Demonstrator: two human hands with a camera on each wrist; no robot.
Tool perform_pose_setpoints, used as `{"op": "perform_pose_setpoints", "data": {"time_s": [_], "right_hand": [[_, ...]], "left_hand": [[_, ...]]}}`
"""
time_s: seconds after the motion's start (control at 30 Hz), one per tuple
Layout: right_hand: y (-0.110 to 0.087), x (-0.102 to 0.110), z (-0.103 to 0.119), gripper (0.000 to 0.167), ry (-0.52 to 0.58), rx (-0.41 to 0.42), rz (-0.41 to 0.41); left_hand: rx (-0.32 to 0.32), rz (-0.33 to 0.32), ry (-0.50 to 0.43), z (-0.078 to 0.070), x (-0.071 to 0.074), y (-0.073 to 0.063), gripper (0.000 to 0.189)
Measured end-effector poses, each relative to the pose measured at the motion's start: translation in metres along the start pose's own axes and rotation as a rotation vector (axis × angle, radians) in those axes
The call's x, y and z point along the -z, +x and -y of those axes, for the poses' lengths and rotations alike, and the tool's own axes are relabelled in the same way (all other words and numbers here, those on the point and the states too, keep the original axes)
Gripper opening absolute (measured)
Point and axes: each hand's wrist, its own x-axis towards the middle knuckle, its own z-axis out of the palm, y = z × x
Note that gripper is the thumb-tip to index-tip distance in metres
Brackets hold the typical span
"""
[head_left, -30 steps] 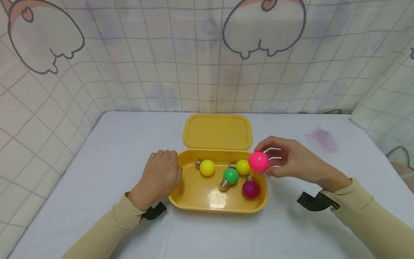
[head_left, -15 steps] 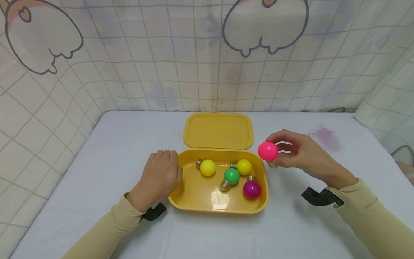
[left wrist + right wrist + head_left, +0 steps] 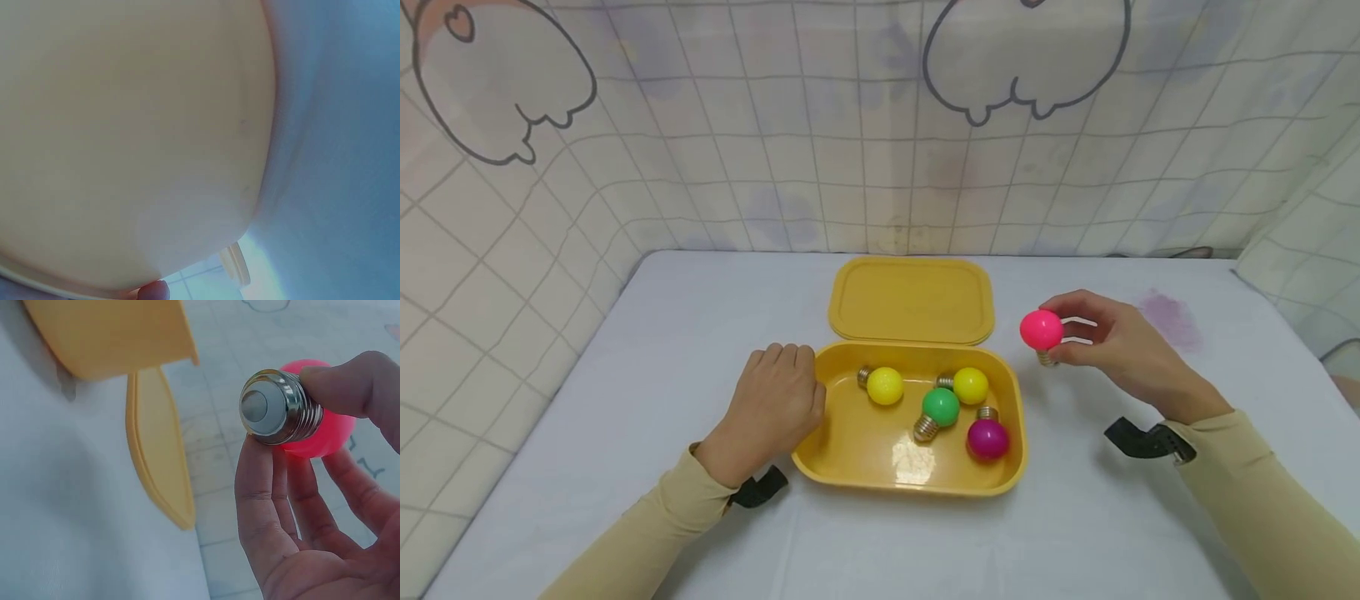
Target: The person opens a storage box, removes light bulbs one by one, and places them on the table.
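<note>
My right hand [image 3: 1120,346] pinches a pink light bulb [image 3: 1041,330] between thumb and fingers, to the right of a yellow box [image 3: 857,479]. In the right wrist view the bulb's silver screw base [image 3: 275,406] faces the camera, with the thumb on its threads. My left hand [image 3: 771,408] grips the box's left rim with the fingers curled over it. The left wrist view shows the box's side wall [image 3: 137,137] and one fingertip at its rim. Inside the box lie two yellow bulbs [image 3: 885,386], a green bulb [image 3: 941,407] and a purple bulb [image 3: 988,439].
A yellow lid [image 3: 912,298] lies flat on the white tablecloth [image 3: 722,292] just behind the box. A pinkish stain [image 3: 1171,318] marks the cloth beyond my right hand. A checked curtain [image 3: 880,125] hangs along the table's back and sides.
My right hand has carried the pink bulb from over the box's right rim away to the right and back. My left hand keeps its grip on the rim.
</note>
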Motion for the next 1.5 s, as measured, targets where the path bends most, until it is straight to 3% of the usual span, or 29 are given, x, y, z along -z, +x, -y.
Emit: {"op": "perform_pose_setpoints", "data": {"time_s": [0.23,0.77,1.2,1.5], "right_hand": [[0.011,0.006,-0.016,0.050,0.026,-0.062,-0.044],[0.026,0.019,-0.046,0.055,-0.208,-0.136,-0.008],[0.029,0.023,-0.053,0.051,-0.255,-0.120,0.013],[0.030,0.022,-0.054,0.064,-0.287,-0.145,-0.006]], "left_hand": [[-0.018,-0.022,0.012,0.002,-0.001,0.000,0.021],[-0.020,-0.016,0.022,0.002,-0.003,0.001,0.021],[-0.001,-0.001,0.005,0.001,-0.001,0.000,0.020],[0.008,0.015,0.001,0.001,-0.001,0.001,0.020]]}}
